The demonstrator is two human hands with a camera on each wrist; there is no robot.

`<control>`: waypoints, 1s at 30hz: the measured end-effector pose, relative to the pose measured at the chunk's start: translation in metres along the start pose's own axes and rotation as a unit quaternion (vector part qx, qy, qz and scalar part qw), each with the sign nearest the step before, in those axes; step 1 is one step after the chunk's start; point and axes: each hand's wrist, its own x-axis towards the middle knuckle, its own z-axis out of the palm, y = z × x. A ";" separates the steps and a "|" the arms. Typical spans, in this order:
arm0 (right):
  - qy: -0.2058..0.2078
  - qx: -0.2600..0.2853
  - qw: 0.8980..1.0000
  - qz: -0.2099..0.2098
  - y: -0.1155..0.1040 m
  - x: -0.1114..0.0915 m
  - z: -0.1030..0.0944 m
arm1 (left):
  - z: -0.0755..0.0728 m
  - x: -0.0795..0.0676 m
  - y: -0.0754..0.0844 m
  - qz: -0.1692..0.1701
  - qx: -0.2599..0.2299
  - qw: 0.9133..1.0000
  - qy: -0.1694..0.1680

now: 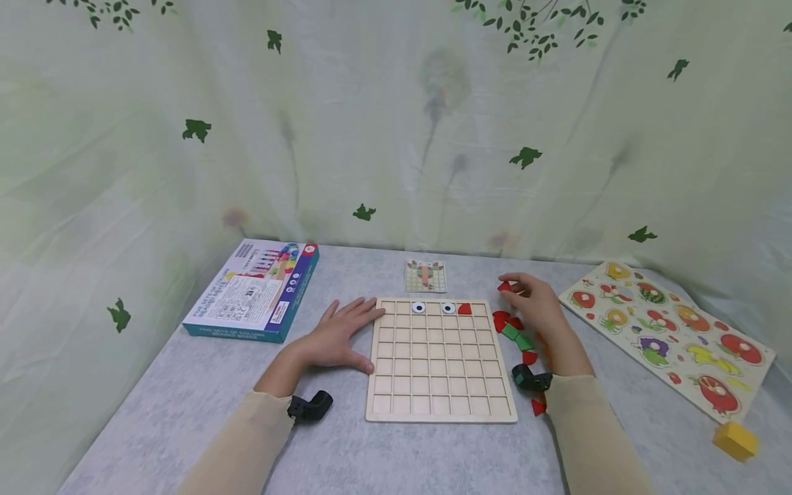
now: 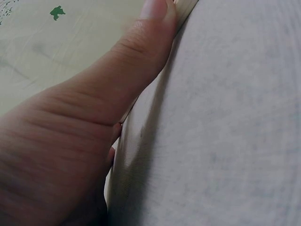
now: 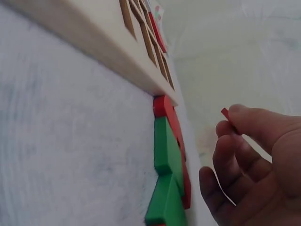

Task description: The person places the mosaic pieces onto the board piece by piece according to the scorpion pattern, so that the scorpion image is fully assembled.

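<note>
A wooden grid board lies on the table. In its top row sit two eye tiles and a red tile with a rounded side. My left hand is spread flat at the board's left edge, its thumb and fingertips touching the rim. Off the board's upper right corner, my right hand pinches a small red piece between thumb and forefinger, raised above the table. Below that hand, red pieces and green pieces lie along the board's right side, partly hidden by the wrist.
Behind the board lies a small pattern card. A boxed set is at the left. To the right are a fruit puzzle board and a yellow block. A printed cloth hangs behind the table.
</note>
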 end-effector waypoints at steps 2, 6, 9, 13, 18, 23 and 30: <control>-0.009 0.006 1.000 -0.014 -0.003 0.000 -0.001 | 0.000 0.000 0.001 -0.001 -0.001 1.000 0.001; -0.024 0.020 0.999 -0.028 -0.012 -0.002 -0.001 | -0.001 0.001 0.002 0.000 -0.004 1.000 0.001; -0.035 0.034 0.998 -0.036 -0.019 -0.004 0.001 | -0.001 0.001 0.002 -0.001 -0.004 1.000 0.000; -0.049 0.051 0.996 -0.047 -0.028 -0.005 0.006 | -0.001 0.000 0.002 -0.003 -0.005 1.000 -0.001; -0.069 0.049 0.993 -0.084 -0.041 -0.008 0.018 | -0.001 -0.002 0.001 -0.004 -0.006 1.000 0.002; -0.096 0.050 0.989 -0.101 -0.053 -0.012 0.031 | -0.001 -0.002 -0.001 -0.005 -0.005 1.000 -0.002; -0.128 0.054 0.986 -0.093 -0.061 -0.014 0.042 | -0.001 0.000 0.001 0.002 -0.006 1.000 0.001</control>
